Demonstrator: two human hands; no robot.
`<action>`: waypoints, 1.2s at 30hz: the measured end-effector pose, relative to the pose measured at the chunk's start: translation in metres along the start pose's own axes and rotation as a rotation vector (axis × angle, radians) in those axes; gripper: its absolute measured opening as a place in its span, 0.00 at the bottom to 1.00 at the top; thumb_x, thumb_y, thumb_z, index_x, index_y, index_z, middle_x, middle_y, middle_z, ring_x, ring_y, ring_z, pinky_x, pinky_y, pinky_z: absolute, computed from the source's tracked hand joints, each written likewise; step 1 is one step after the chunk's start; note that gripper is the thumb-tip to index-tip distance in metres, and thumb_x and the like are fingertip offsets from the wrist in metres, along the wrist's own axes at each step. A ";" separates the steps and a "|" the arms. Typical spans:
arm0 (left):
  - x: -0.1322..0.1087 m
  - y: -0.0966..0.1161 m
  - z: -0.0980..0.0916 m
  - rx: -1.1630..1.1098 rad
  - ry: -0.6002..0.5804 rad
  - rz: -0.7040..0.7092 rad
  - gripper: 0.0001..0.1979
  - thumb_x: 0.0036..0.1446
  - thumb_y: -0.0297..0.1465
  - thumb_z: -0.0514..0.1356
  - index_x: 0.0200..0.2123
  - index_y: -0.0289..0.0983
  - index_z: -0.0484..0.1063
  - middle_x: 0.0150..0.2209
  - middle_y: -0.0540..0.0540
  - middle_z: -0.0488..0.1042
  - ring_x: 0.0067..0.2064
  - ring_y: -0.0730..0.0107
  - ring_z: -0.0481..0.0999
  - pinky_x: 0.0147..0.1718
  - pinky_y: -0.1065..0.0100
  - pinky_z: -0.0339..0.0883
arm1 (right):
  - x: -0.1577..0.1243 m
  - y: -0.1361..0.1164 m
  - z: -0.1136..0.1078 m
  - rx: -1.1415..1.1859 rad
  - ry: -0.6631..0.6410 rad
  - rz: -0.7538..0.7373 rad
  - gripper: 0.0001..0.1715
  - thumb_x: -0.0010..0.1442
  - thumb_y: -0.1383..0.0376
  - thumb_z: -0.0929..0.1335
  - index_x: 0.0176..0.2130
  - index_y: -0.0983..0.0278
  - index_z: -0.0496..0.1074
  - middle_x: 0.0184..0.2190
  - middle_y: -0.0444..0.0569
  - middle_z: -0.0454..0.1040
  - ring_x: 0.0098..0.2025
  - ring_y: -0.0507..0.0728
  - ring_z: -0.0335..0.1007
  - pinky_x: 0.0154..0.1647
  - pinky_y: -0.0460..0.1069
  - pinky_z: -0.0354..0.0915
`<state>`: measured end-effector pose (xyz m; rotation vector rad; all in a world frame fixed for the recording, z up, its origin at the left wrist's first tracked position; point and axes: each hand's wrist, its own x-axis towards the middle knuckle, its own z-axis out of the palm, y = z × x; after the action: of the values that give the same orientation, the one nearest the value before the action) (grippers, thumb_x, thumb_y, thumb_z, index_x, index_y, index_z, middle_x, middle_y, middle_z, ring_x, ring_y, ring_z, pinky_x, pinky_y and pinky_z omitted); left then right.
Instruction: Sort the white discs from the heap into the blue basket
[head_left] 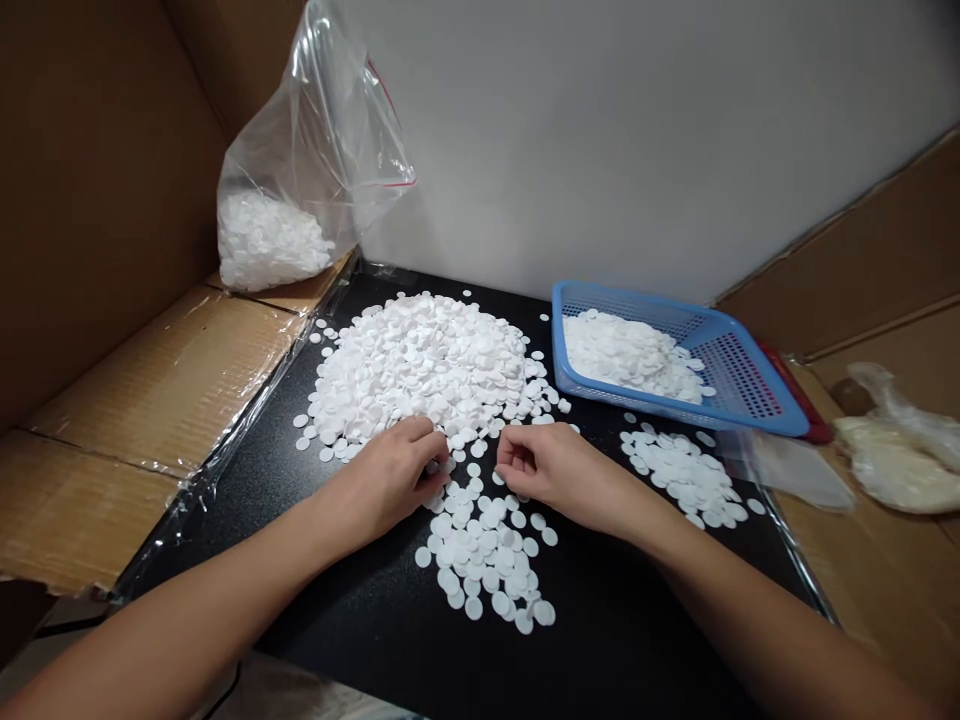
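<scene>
My left hand is curled closed at the front edge of a large heap of small white discs. Whatever its fingers hold, if anything, is hidden. Facing it across a narrow gap, my right hand is also closed, with thumb and fingers bent together. A white disc shows by its fingertips, but I cannot tell what lies inside the grip. Between the wrists and nearer to me spreads a smaller group of white discs on the black tabletop.
A blue perforated basket holding white discs stands at the back right. In front of it lies another small disc pile. A clear plastic bag of white pieces rests on cardboard at left. Another bag lies far right. A pale wall rises behind.
</scene>
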<state>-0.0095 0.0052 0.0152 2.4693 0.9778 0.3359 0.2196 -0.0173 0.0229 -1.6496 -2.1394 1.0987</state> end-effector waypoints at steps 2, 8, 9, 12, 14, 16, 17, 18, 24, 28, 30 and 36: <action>0.000 0.001 -0.004 -0.039 -0.023 -0.016 0.03 0.58 0.24 0.59 0.34 0.37 0.70 0.34 0.48 0.71 0.36 0.67 0.72 0.33 0.69 0.64 | 0.000 0.001 0.000 -0.022 0.034 -0.046 0.07 0.60 0.67 0.67 0.29 0.61 0.68 0.23 0.42 0.71 0.23 0.51 0.65 0.20 0.44 0.57; -0.003 0.001 -0.015 -0.137 -0.153 -0.038 0.04 0.56 0.24 0.63 0.33 0.36 0.71 0.33 0.50 0.71 0.33 0.71 0.70 0.31 0.71 0.62 | 0.008 0.002 0.012 -0.135 0.185 -0.282 0.04 0.62 0.70 0.68 0.38 0.62 0.70 0.36 0.47 0.73 0.34 0.54 0.70 0.33 0.48 0.65; -0.003 0.001 -0.017 -0.141 -0.175 -0.042 0.04 0.56 0.24 0.63 0.33 0.36 0.71 0.34 0.50 0.71 0.32 0.71 0.70 0.31 0.71 0.61 | 0.008 0.002 0.014 -0.159 0.188 -0.304 0.03 0.63 0.70 0.67 0.37 0.62 0.70 0.36 0.48 0.73 0.35 0.55 0.70 0.35 0.49 0.66; -0.003 0.000 -0.019 -0.130 -0.191 -0.052 0.04 0.58 0.28 0.64 0.33 0.36 0.71 0.33 0.50 0.71 0.32 0.71 0.70 0.30 0.71 0.61 | 0.009 0.002 0.016 -0.174 0.193 -0.344 0.07 0.64 0.71 0.66 0.34 0.63 0.70 0.33 0.48 0.72 0.34 0.55 0.70 0.35 0.49 0.66; -0.003 -0.001 -0.018 -0.109 -0.130 -0.056 0.03 0.60 0.28 0.62 0.34 0.37 0.71 0.32 0.50 0.71 0.32 0.70 0.70 0.31 0.71 0.60 | 0.007 0.001 0.014 -0.136 0.188 -0.317 0.08 0.63 0.72 0.66 0.31 0.63 0.70 0.31 0.47 0.72 0.32 0.54 0.70 0.32 0.48 0.65; -0.002 -0.003 -0.015 -0.078 -0.042 -0.061 0.02 0.62 0.26 0.60 0.35 0.37 0.70 0.33 0.50 0.71 0.34 0.70 0.71 0.31 0.70 0.61 | 0.006 -0.002 0.011 -0.091 0.180 -0.257 0.10 0.61 0.72 0.67 0.29 0.63 0.69 0.29 0.45 0.72 0.30 0.53 0.68 0.29 0.47 0.63; -0.002 -0.004 -0.013 -0.059 -0.009 -0.064 0.03 0.62 0.25 0.59 0.36 0.37 0.69 0.33 0.50 0.71 0.34 0.69 0.71 0.32 0.70 0.61 | 0.005 -0.004 0.010 -0.070 0.171 -0.225 0.10 0.61 0.72 0.67 0.28 0.63 0.69 0.28 0.45 0.72 0.29 0.52 0.68 0.28 0.47 0.63; -0.001 -0.005 -0.012 -0.041 0.009 -0.067 0.03 0.62 0.24 0.59 0.36 0.37 0.69 0.33 0.50 0.72 0.35 0.69 0.71 0.32 0.70 0.61 | 0.004 -0.006 0.009 -0.046 0.161 -0.192 0.10 0.60 0.72 0.67 0.28 0.63 0.69 0.28 0.45 0.72 0.28 0.52 0.68 0.27 0.46 0.62; 0.002 -0.006 -0.006 0.070 0.005 -0.062 0.03 0.63 0.25 0.58 0.35 0.36 0.69 0.35 0.47 0.72 0.37 0.65 0.73 0.34 0.67 0.64 | 0.004 -0.007 0.001 0.120 0.077 0.064 0.09 0.61 0.65 0.66 0.28 0.63 0.71 0.20 0.42 0.71 0.22 0.52 0.68 0.23 0.46 0.60; 0.001 -0.006 -0.005 0.144 -0.010 -0.017 0.04 0.63 0.24 0.56 0.35 0.36 0.70 0.34 0.47 0.71 0.36 0.65 0.73 0.33 0.67 0.63 | 0.007 0.000 -0.004 0.033 0.078 0.123 0.08 0.60 0.64 0.67 0.28 0.62 0.70 0.22 0.42 0.71 0.23 0.52 0.66 0.23 0.46 0.58; 0.000 -0.005 -0.007 0.125 -0.025 -0.016 0.04 0.62 0.25 0.57 0.35 0.36 0.71 0.35 0.48 0.71 0.36 0.66 0.73 0.33 0.67 0.63 | 0.008 0.003 -0.005 -0.008 0.074 0.080 0.06 0.60 0.65 0.67 0.30 0.62 0.70 0.25 0.43 0.72 0.26 0.53 0.66 0.24 0.46 0.58; 0.000 -0.001 -0.014 0.002 -0.116 -0.091 0.00 0.60 0.27 0.62 0.36 0.37 0.73 0.36 0.48 0.72 0.38 0.65 0.73 0.34 0.68 0.62 | 0.008 0.002 -0.003 0.008 0.085 -0.060 0.04 0.60 0.68 0.67 0.37 0.61 0.73 0.32 0.45 0.73 0.32 0.54 0.68 0.31 0.48 0.61</action>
<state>-0.0159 0.0104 0.0266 2.4074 1.0377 0.1596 0.2201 -0.0081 0.0215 -1.5882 -2.1133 1.0004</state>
